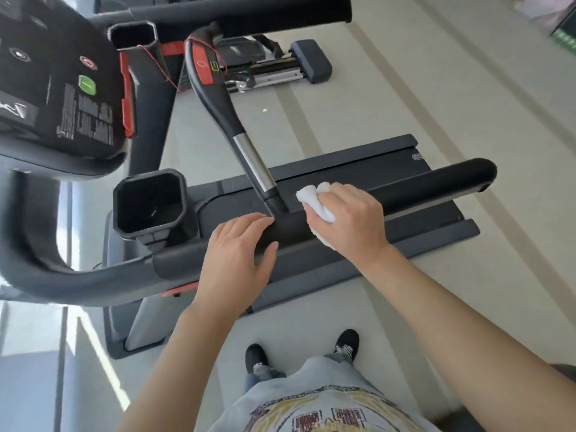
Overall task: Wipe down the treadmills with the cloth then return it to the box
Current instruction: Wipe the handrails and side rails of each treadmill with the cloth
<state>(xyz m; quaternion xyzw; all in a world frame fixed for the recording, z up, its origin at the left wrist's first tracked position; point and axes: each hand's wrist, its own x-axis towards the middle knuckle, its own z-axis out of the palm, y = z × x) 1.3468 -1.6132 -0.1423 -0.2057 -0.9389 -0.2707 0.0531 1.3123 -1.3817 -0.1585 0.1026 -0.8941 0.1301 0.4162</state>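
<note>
left hand (240, 247) – fingers straight, flat on handrail (405, 188) | right hand (349, 219) – grip clenched round cloth (311, 198)

white cloth (314, 203) bunched, pressed on the black padded side handrail (430, 179) of the treadmill (405, 151), just beside the junction with the angled crossbar; rail lies above the dark belt deck.
</note>
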